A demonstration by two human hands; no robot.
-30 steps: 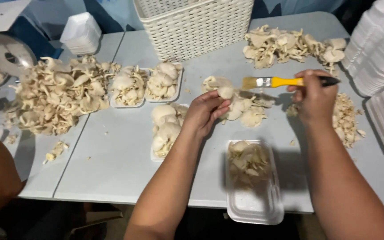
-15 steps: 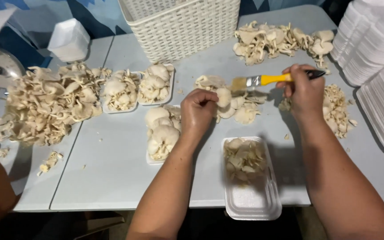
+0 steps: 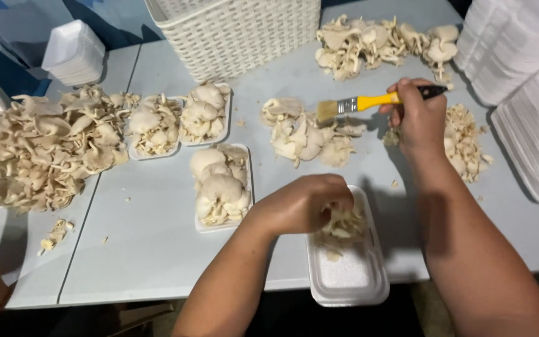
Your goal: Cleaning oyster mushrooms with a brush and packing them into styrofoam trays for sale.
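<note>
The left hand [image 3: 304, 203] rests over the near foam tray [image 3: 350, 274], which lies at the front edge of the tabletop [image 3: 157, 243] with its long axis running away from the person. The left grip is curled, fingertips pressed together on the mushroom pieces [image 3: 344, 228] piled in the far half of that tray; the near half of the tray shows bare foam. Whether the fingers pinch a single piece or only press on the pile cannot be told, as the knuckles hide the contact. The right hand [image 3: 419, 118] is raised farther back and to the right, its grip closed around the handle of a yellow brush [image 3: 369, 102]. The brush lies roughly level, long axis left to right, bristles pointing left toward the loose mushroom cluster [image 3: 307, 134] in the middle of the tabletop; the bristle tip sits just above or at the far edge of that cluster, and contact cannot be confirmed. The governing relation: the loose cluster lies directly beyond the near tray, between the two hands, to the left of the brush hand and in line with the brush axis. The right hand is the nearer to it; the left hand is occupied at the tray. A filled tray [image 3: 223, 187] stands just left of the left hand, two further filled trays [image 3: 179, 122] behind it, and a white woven basket [image 3: 238, 34] at the back.
</note>
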